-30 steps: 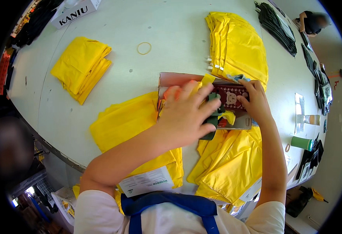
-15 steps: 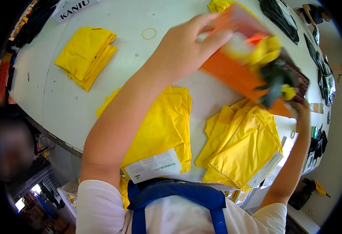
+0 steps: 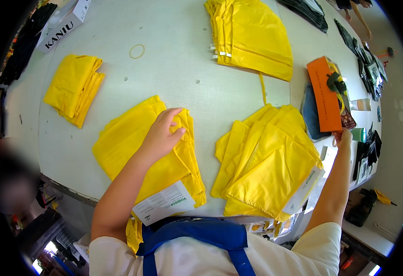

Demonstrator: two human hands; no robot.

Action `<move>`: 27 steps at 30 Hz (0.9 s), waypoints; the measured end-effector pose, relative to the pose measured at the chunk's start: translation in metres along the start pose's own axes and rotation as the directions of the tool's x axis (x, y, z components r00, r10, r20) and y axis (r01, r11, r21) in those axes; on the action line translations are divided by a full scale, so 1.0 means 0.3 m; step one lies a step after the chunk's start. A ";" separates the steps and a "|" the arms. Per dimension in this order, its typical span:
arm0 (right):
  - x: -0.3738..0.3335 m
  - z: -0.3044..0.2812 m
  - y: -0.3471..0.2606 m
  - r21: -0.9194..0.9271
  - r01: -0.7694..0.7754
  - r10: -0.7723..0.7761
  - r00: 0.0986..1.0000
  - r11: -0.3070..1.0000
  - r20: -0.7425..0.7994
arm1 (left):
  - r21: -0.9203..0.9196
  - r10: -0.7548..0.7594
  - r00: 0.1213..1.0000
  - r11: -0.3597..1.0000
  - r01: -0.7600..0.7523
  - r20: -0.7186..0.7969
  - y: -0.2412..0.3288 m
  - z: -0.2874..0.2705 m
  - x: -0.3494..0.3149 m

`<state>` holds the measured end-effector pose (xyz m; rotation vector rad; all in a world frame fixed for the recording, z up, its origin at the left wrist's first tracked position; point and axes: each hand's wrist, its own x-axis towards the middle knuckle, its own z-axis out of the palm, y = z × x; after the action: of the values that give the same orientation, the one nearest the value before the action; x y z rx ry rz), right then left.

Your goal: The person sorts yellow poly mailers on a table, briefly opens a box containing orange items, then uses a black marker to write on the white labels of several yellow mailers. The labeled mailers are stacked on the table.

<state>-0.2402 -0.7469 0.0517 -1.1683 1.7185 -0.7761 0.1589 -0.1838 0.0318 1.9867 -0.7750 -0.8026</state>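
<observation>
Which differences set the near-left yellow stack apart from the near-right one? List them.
The near-left stack has the left hand over it; the near-right stack has none. The near-left stack's white label slants gently, the near-right stack's steeply. The near-left stack looks squarer; the near-right stack fans out more. Both are yellow, layered fabric.

The orange box [image 3: 322,99] hides a part of its own contents [image 3: 336,83]. At the lower end of the box, the right hand [image 3: 342,137] is visible only partly. Left of the box, the blue cloth [image 3: 310,110] is half covered; upper left of the box, the yellow stack [image 3: 256,37] is cut off
</observation>
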 end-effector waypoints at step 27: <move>-1.183 0.610 0.150 -0.044 0.622 -0.360 0.507 0.782 0.783 | 0.704 0.166 0.922 0.696 0.142 -0.350 -0.390 -0.383 0.628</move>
<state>-0.0336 -0.4021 0.0531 -1.9420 0.7919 -0.2231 0.3865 -0.2193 -0.0644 2.7203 -0.9454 -0.0242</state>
